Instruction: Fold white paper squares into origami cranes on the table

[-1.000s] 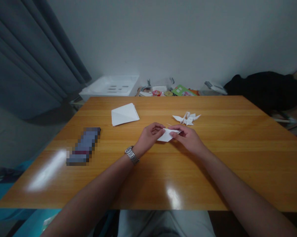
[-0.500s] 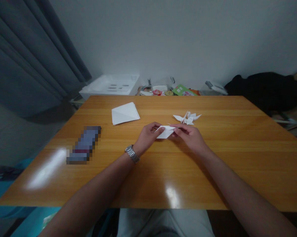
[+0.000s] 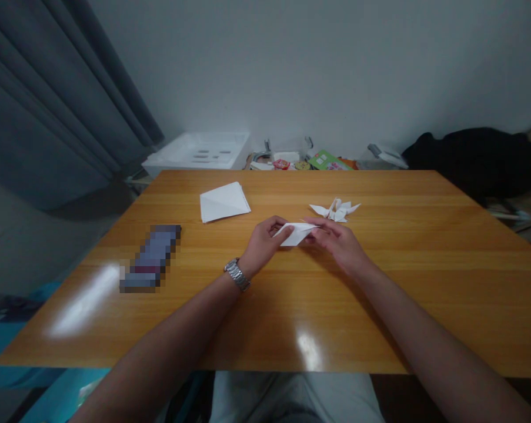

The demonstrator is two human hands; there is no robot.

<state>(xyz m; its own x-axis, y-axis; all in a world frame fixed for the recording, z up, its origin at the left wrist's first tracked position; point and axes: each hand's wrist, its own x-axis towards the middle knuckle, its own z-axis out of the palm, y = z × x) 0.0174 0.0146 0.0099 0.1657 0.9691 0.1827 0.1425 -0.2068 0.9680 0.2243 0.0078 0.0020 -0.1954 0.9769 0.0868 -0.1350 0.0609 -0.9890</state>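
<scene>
Between my hands, a little above the table, is a small piece of folded white paper [image 3: 297, 234] with a pointed right end. My left hand [image 3: 269, 238] pinches its left part, thumb on top and fingers behind. At the pointed right end, my right hand [image 3: 336, 239] closes its thumb and fingers on the paper; some of those fingertips are hidden. Just beyond my right hand lie white folded paper cranes [image 3: 336, 210], overlapping so that I cannot tell how many. A stack of white paper sheets [image 3: 224, 202] rests farther back on the left.
The wooden table [image 3: 265, 329] fills the middle of the view. A blurred-out phone [image 3: 153, 258] lies on its left side. Behind the far edge are a white foam tray [image 3: 199, 150], a green booklet [image 3: 329, 160] and a black cloth-like heap [image 3: 477, 161].
The folded paper has tilted slightly between my hands, and my right thumb and fingers have shifted a little at its pointed end. My left hand keeps its hold.
</scene>
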